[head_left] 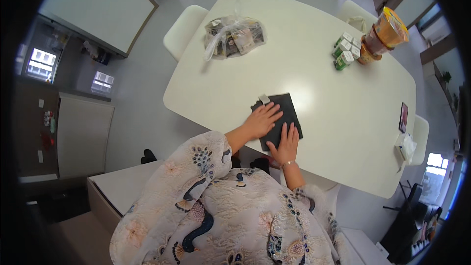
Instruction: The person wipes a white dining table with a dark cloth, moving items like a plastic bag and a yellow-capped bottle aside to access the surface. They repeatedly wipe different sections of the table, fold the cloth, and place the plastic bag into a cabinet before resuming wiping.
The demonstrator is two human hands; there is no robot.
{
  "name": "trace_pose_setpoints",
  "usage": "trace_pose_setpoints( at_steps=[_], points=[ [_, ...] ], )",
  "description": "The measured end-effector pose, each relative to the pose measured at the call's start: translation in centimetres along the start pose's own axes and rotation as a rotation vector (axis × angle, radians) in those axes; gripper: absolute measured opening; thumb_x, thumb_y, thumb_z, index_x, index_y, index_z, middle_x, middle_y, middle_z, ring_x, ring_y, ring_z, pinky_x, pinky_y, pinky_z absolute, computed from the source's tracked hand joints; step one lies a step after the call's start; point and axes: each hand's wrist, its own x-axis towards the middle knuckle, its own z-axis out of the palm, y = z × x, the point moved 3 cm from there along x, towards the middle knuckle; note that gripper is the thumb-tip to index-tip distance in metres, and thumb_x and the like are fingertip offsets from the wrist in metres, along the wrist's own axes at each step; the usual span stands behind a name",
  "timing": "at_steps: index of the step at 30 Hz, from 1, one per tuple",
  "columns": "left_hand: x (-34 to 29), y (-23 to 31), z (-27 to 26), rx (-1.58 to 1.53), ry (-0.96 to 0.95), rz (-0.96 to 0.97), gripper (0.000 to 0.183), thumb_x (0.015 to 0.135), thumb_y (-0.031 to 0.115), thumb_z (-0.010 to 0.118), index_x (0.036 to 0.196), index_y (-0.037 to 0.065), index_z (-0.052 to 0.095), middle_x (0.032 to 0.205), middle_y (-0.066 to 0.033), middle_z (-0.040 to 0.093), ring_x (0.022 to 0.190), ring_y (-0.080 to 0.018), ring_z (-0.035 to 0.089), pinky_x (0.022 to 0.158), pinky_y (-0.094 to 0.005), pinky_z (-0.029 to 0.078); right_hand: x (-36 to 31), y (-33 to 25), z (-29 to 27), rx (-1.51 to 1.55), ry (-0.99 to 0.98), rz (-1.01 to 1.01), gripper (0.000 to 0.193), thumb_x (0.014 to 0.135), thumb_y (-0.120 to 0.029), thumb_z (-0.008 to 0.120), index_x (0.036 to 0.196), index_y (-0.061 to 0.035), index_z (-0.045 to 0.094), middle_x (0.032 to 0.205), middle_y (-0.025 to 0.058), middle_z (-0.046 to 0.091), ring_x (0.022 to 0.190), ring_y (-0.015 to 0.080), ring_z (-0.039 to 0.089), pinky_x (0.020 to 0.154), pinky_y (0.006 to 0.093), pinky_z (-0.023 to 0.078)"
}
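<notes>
A flat, black, roughly rectangular thing lies near the front edge of the white table. Whether it is a folded bag, a cloth or a notebook, I cannot tell. At its far left corner sits a small light-grey tab. My left hand rests flat across its left side, fingers stretched toward the far right. Fingers pointing away from me, my right hand lies on its near right part, with a thin bracelet at the wrist. Both palms press down and grip nothing; what is under them is hidden.
A knotted clear plastic bag of packages stands at the far left of the table. Toward the far right are several green-and-white cartons beside stacked instant-noodle tubs. A phone and a tissue pack lie along the right edge. White chairs surround it.
</notes>
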Motion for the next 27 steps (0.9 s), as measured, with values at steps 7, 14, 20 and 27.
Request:
trace_pose_setpoints(
  at_steps=[7, 14, 20, 27],
  points=[
    [5.4, -5.6, -2.7, 0.059, -0.042, -0.1, 0.062, 0.086, 0.027, 0.063, 0.143, 0.016, 0.042, 0.152, -0.0115, 0.033, 0.14, -0.031, 0.031, 0.108, -0.0432, 0.034, 10.3, -0.2, -0.1, -0.126, -0.181, 0.108, 0.097, 0.073, -0.063, 0.066, 0.151, -0.0207, 0.027, 0.157, 0.0227, 0.011, 0.143, 0.0427, 0.012, 0.115, 0.0522, 0.01],
    [-0.9, -6.1, -4.4, -0.004, -0.053, -0.103, 0.063, 0.081, 0.028, 0.068, 0.139, 0.016, 0.046, 0.149, -0.0115, 0.037, 0.134, -0.0318, 0.036, 0.102, -0.047, 0.037, 7.7, -4.2, 2.4, -0.235, -0.21, 0.134, 0.079, 0.083, -0.054, 0.061, 0.15, -0.0263, 0.03, 0.158, 0.0196, 0.011, 0.144, 0.0393, 0.011, 0.116, 0.0503, 0.006],
    [-10.3, -4.9, -4.0, -0.012, -0.027, 0.03, 0.064, 0.076, 0.028, 0.072, 0.134, 0.011, 0.051, 0.138, -0.0174, 0.045, 0.121, -0.0365, 0.044, 0.096, -0.0484, 0.042, -0.4, -8.3, 4.6, -0.183, -0.131, 0.055, 0.074, 0.085, -0.044, 0.062, 0.149, -0.0269, 0.031, 0.157, 0.0182, 0.015, 0.143, 0.0378, 0.016, 0.116, 0.0499, 0.012],
    [-8.3, -0.5, -2.0, -0.173, -0.052, 0.301, 0.063, 0.076, 0.025, 0.072, 0.132, 0.006, 0.051, 0.139, -0.0196, 0.044, 0.123, -0.0386, 0.044, 0.1, -0.0477, 0.04, -5.4, -3.0, 2.7, -0.198, 0.051, 0.133, 0.069, 0.083, -0.032, 0.066, 0.145, -0.0279, 0.038, 0.155, 0.0145, 0.024, 0.139, 0.0359, 0.026, 0.114, 0.0493, 0.02]
  ],
)
